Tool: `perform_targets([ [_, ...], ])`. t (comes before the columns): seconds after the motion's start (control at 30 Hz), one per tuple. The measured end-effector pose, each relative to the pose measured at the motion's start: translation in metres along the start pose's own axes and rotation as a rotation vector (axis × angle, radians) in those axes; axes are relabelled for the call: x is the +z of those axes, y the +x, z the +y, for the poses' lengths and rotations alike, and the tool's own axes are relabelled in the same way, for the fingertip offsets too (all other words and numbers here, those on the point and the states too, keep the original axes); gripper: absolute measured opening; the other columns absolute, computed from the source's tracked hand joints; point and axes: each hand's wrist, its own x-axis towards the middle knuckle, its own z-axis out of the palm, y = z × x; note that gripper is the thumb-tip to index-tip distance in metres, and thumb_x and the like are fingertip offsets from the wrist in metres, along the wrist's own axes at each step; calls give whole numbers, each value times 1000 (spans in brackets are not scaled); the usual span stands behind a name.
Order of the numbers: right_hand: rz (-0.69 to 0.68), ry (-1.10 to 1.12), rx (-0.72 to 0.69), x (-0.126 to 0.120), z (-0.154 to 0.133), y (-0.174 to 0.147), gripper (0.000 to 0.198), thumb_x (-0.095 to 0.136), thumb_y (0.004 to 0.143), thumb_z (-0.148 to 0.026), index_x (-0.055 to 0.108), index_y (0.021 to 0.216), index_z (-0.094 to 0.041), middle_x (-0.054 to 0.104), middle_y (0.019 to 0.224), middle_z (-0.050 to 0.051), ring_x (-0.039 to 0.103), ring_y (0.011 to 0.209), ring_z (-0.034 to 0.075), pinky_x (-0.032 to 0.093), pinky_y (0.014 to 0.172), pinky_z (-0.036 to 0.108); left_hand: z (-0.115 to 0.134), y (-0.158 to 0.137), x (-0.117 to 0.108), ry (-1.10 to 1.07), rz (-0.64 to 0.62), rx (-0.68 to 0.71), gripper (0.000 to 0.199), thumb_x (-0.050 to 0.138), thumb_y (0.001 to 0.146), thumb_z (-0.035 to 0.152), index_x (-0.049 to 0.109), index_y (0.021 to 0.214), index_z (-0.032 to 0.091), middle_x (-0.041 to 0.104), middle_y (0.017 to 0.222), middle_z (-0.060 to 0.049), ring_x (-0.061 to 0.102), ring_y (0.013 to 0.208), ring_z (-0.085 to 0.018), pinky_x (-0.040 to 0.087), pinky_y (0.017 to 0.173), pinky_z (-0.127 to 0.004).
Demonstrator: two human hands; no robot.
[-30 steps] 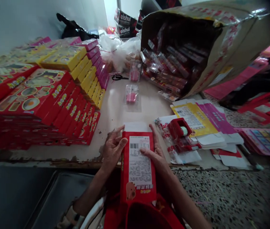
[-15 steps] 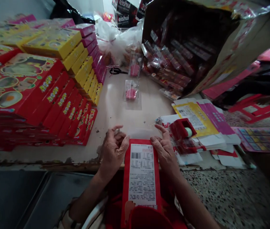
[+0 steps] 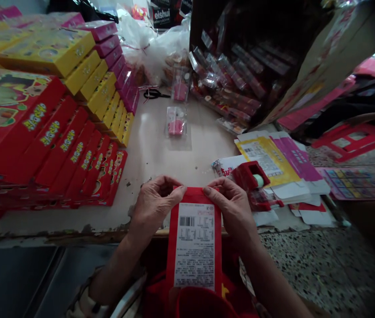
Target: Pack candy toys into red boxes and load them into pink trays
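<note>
A red cardboard box (image 3: 194, 247), its white printed panel with a barcode facing up, lies between my hands at the table's front edge. My left hand (image 3: 156, 203) pinches the far left corner of the box between thumb and fingers. On the far right corner, my right hand (image 3: 232, 205) has thumb and fingers closed on the red end flap (image 3: 194, 191). Just beyond my right hand stands a red tape dispenser (image 3: 250, 176) with a pale roll of tape. The near end of the box is partly hidden by red cloth.
Stacked red boxes (image 3: 51, 145), yellow boxes (image 3: 84, 79) and magenta boxes (image 3: 108, 48) fill the left. A large carton (image 3: 327, 66) of wrapped packs lies tipped at right. Flat cartons (image 3: 273, 159), scissors (image 3: 156, 93) and a pink toy packet (image 3: 176, 126) lie on the table.
Both hands have closed in on the box's far end. The white flap that stuck out there is now folded over, showing a red edge under my thumbs. The view has shifted slightly.
</note>
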Motion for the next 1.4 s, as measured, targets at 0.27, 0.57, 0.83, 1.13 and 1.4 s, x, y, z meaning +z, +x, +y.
perform_targets([
  [0.27,-71,64,24,-17,4,-1,23,88,72,-43,79,82,-24,76,76,2,65,67,16,55,65,31,7,-6,-16,-27,-115,10,29,83,79,47,74,81,19,74,79,-5,71,72,-19,60,63,-27],
  [0.57,-85,-151,-153,-26,4,-30,30,86,79,-42,81,106,-28,80,108,5,73,93,22,61,81,38,-5,-38,8,-234,-168,-252,49,84,82,40,45,108,26,72,82,3,69,56,-19,60,49,-30],
  [0.83,309,-718,-302,-138,-64,-37,40,73,87,-59,79,109,-25,77,110,8,69,99,26,53,89,43,45,-4,0,-323,138,273,32,81,84,22,52,97,23,63,71,9,59,49,-7,49,46,-12],
  [1.13,197,-551,-90,-151,-36,-13,41,83,69,-58,75,77,-18,73,92,6,64,95,24,45,94,38,5,-21,17,-110,49,140,37,81,84,44,52,100,25,63,69,7,60,51,-11,49,48,-16],
  [1.4,349,-318,-106,-143,-30,-67,33,87,72,-51,73,72,-20,66,78,1,56,78,16,43,82,32,10,-35,23,249,-230,107,36,72,89,53,58,102,23,65,72,3,61,58,-13,49,51,-19],
])
